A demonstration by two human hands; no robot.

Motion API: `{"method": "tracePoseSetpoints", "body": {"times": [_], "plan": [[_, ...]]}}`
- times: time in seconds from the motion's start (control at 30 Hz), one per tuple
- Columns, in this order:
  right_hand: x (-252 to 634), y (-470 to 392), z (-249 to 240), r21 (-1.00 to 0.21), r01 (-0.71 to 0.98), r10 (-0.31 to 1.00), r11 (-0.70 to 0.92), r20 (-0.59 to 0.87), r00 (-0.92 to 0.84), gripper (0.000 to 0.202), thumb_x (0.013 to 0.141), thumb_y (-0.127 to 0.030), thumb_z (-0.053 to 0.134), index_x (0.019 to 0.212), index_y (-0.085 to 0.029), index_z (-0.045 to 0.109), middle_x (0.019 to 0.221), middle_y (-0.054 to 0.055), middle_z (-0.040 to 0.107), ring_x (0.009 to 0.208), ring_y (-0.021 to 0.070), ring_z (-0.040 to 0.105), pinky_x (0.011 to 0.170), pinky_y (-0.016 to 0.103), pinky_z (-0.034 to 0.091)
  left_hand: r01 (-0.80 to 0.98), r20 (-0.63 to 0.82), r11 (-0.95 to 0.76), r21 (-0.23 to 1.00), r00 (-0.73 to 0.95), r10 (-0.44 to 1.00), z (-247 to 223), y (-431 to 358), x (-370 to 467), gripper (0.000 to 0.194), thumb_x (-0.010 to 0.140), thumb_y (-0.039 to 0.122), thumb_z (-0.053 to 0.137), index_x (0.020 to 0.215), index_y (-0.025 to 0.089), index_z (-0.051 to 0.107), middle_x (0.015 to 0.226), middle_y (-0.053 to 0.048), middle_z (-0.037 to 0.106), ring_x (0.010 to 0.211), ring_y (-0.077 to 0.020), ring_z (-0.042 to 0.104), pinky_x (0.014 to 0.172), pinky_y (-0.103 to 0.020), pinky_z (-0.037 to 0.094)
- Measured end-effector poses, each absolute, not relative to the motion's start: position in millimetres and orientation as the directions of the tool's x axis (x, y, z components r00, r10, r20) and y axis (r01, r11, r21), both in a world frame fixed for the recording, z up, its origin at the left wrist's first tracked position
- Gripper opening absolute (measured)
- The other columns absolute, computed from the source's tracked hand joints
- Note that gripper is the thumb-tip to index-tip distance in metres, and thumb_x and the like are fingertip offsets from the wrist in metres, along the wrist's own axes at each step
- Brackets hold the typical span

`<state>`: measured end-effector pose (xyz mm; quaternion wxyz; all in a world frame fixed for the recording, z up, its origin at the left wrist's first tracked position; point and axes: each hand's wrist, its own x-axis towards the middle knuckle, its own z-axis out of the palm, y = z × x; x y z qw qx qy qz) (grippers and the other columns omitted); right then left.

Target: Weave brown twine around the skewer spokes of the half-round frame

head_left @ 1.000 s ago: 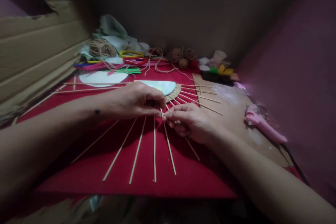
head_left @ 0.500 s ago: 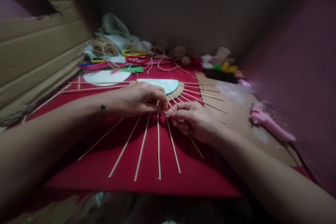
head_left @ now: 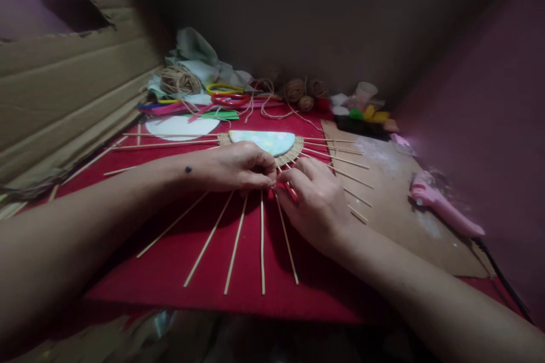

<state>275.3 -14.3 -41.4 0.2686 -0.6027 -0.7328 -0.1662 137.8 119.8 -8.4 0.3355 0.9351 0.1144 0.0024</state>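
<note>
A half-round woven piece has a pale blue-green fabric centre (head_left: 266, 140) and a tan woven rim (head_left: 293, 154). Thin wooden sticks (head_left: 263, 244) fan out from it like rays. My left hand (head_left: 249, 165) lies over the lower left of the rim, its thumb and fingers pinched near a stick. A thin pale strand (head_left: 274, 185) shows at these fingertips. Close by on the right, my right hand (head_left: 319, 198) has its fingers curled and its fingertips meeting the strand. The hands cover the inner ends of several sticks.
A red cloth (head_left: 204, 295) covers the table. On the right, a pink glue gun (head_left: 445, 204) rests on a brown board (head_left: 395, 181). Twine balls (head_left: 296, 91), coloured rings (head_left: 230, 99) and a white half-disc (head_left: 183, 127) lie behind. Cardboard (head_left: 76, 96) stands on the left.
My right hand has turned, its knuckles higher and its fingers more curled over the sticks. My left hand stays pinched by the rim. The whole view has shifted slightly.
</note>
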Motion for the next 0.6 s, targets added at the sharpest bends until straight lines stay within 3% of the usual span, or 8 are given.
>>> {"method": "tracePoseSetpoints", "body": {"times": [0.1, 0.33, 0.6], "plan": [[275.1, -13.3, -46.0, -0.072, 0.974, 0.815, 0.213, 0.564, -0.137, 0.020, 0.089, -0.022, 0.052, 0.077, -0.014, 0.066, 0.076, 0.009, 0.063, 0.073, 0.0184, 0.054, 0.069, 0.031, 0.043, 0.203, -0.093, -0.700, 0.685, 0.977, 0.192, -6.6, 118.7, 137.6, 0.020, 0.082, 0.030, 0.055, 0.075, 0.013, 0.063, 0.056, 0.002, 0.057, 0.051, -0.0071, 0.048, 0.048, -0.016, 0.034], [275.4, -11.3, -47.7, -0.229, 0.949, 0.864, 0.218, 0.497, -0.079, 0.021, 0.089, -0.019, 0.050, 0.077, -0.013, 0.067, 0.078, 0.010, 0.067, 0.075, 0.0184, 0.059, 0.071, 0.030, 0.045, 0.211, -0.097, -0.652, 0.728, 0.974, 0.206, -12.0, 124.3, 136.4, 0.019, 0.079, 0.031, 0.060, 0.080, 0.014, 0.068, 0.059, 0.002, 0.059, 0.054, -0.0073, 0.052, 0.051, -0.014, 0.037], [272.2, -11.4, -44.6, -0.372, 0.894, 0.862, 0.251, 0.505, -0.031, 0.015, 0.078, -0.013, 0.054, 0.065, -0.018, 0.056, 0.067, 0.003, 0.059, 0.065, 0.0140, 0.051, 0.063, 0.026, 0.040, 0.190, -0.085, -0.657, 0.730, 0.978, 0.189, -15.5, 124.8, 137.9, 0.018, 0.077, 0.030, 0.059, 0.078, 0.014, 0.067, 0.063, 0.001, 0.060, 0.057, -0.0082, 0.052, 0.054, -0.015, 0.040]]}}
